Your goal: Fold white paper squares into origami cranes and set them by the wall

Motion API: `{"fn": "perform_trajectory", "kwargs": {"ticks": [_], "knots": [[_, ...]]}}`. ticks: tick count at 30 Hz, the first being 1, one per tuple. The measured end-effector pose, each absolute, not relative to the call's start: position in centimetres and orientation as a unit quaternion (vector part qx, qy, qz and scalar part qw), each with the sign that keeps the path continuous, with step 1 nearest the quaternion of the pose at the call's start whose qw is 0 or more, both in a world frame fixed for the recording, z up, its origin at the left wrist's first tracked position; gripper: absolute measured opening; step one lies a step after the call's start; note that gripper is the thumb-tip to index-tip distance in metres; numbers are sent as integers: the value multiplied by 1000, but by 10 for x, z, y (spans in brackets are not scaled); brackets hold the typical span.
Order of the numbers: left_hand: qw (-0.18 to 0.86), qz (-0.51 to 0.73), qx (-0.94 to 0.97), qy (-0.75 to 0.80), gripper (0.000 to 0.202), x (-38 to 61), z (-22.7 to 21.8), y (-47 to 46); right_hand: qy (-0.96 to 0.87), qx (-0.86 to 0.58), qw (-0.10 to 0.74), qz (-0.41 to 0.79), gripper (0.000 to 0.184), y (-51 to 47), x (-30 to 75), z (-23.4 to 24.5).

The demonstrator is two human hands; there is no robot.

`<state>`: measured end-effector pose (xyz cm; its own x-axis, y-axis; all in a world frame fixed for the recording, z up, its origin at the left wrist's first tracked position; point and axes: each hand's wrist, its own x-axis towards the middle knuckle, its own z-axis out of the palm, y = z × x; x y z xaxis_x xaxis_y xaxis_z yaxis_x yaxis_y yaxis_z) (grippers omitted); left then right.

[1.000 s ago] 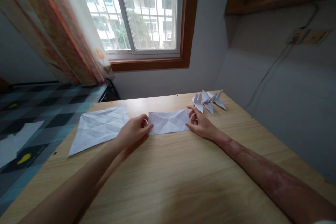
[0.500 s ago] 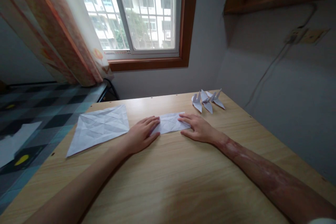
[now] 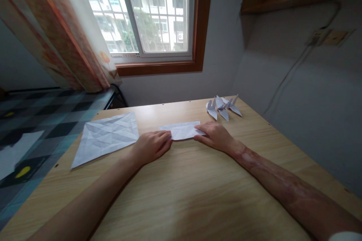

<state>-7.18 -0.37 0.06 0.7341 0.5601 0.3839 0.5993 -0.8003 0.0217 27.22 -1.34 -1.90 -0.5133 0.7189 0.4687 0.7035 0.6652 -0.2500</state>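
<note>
A narrow, folded white sheet of paper (image 3: pixel 183 131) lies crosswise in front of me, its near edge slightly raised. My left hand (image 3: pixel 154 145) is closed at its near left corner, thumb and fingers pinching the edge. At the right end, my right hand (image 3: pixel 217 135) grips the paper between thumb and fingers. Left of my left hand rests a larger creased white sheet (image 3: pixel 111 135), spread nearly flat. Beyond my right hand stand three folded paper cranes (image 3: pixel 223 109) in a close group.
The wooden table (image 3: pixel 169 188) reaches toward the window (image 3: pixel 164 15). To the left is a bed with a checked cover (image 3: pixel 70 109) and some white paper (image 3: pixel 19 150) on it. A wall with a socket (image 3: pixel 325 37) and a shelf (image 3: pixel 283 2) borders the right.
The left fingers have closed from lying spread on the sheet to a pinch at its near edge. That edge has shifted away from me, making the paper strip narrower. The right fingers have drawn together.
</note>
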Motion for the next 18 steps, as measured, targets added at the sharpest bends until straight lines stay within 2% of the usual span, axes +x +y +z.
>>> {"fn": "perform_trajectory", "kwargs": {"ticks": [7, 9, 11, 15, 18], "knots": [[53, -260, -909, -322, 21, -68, 2, -10, -883, -374, 282, -1, 54, -10, 275, -21], [13, -296, -888, -351, 20, -68, 2, -12, -882, -354, 309, 28, 42, -11, 274, -21], [-60, -342, -858, -380, 20, -68, 2, -12, -866, -347, 349, 86, 30, -11, 273, -21], [-218, -435, -771, -411, 25, -62, 5, -8, -764, -387, 433, 282, 38, -11, 268, -27], [-303, -487, -700, -425, 31, -55, 6, -2, -684, -392, 448, 421, 43, -9, 265, -31]]}}
